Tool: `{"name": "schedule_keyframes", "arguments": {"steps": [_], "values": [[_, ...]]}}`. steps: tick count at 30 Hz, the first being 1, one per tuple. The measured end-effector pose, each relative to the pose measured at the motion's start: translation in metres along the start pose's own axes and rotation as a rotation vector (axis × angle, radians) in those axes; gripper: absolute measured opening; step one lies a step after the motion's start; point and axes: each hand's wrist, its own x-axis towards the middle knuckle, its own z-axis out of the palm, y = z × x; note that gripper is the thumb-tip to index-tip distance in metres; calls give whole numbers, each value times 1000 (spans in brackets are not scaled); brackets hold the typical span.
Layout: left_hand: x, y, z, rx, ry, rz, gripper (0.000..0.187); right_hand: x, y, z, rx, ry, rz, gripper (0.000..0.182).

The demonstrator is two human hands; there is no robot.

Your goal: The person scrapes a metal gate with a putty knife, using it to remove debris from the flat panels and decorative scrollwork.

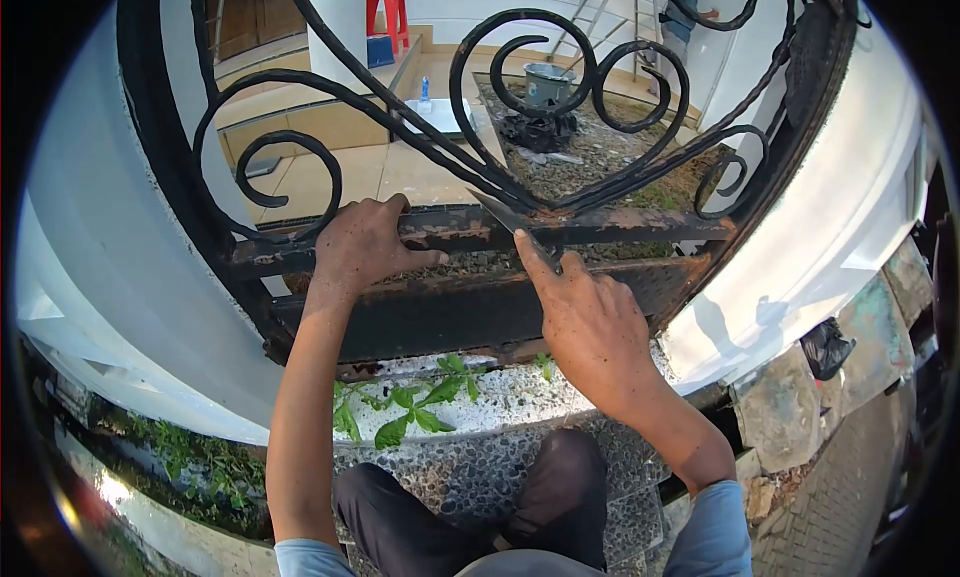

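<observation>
A black wrought-iron fence panel (400, 127) with curled scrolls stands before me between white walls. Along its horizontal rail (460, 222) the paint is flaked, with bare and rusty brown patches. My left hand (365, 245) grips this rail toward the left, fingers curled over the top and thumb stretched along its front. In my right hand (595, 317) is a knife (500, 215), its pointed blade angled up and left against the rail near the foot of the scrolls. The index finger presses along the knife; most of its handle is hidden in the palm.
Leafy green plants (415, 407) grow at the panel's foot, above a pebbled ledge (480, 477). Behind the fence are a bucket (548, 85), a red stool (387, 19), ladders (590, 17) and another person (685, 17) by the wall. A black plastic bag (827, 347) lies at right.
</observation>
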Motion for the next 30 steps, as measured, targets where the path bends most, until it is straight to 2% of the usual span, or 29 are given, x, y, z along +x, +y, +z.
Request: {"name": "schedule_keyframes", "arguments": {"steps": [4, 6, 8, 11, 14, 17, 21, 24, 28, 29, 30], "values": [[0, -5, 6, -87, 29, 22, 66, 3, -16, 0, -11, 44, -101, 62], [0, -4, 6, -51, 11, 6, 67, 4, -11, -3, -18, 102, -92, 62], [0, 0, -2, -9, -26, -24, 67, 5, -14, -6, 3, 53, -58, 62], [-1, -3, 5, -71, 34, -10, 67, 7, -20, -9, 2, 11, -45, 62], [-2, 0, 1, -68, 29, -58, 71, 8, -18, -11, 5, 27, -25, 63], [0, -4, 6, -104, 36, -42, 70, 7, -33, -14, 71, -47, -13, 62], [1, -1, -4, -119, -71, -90, 62, 16, -24, -16, 72, -67, 127, 64], [1, -1, -6, -174, -54, -58, 57, 9, -53, -20, 121, -22, 7, 65], [-4, -6, -1, -115, -14, -23, 56, 18, -46, -16, 82, -12, 202, 67], [-2, -6, -2, -105, -14, -25, 56, 19, -56, -22, 190, -181, 249, 67], [-1, -7, -2, -142, -24, -23, 56, 20, -60, -23, 172, -152, 196, 67]]}}
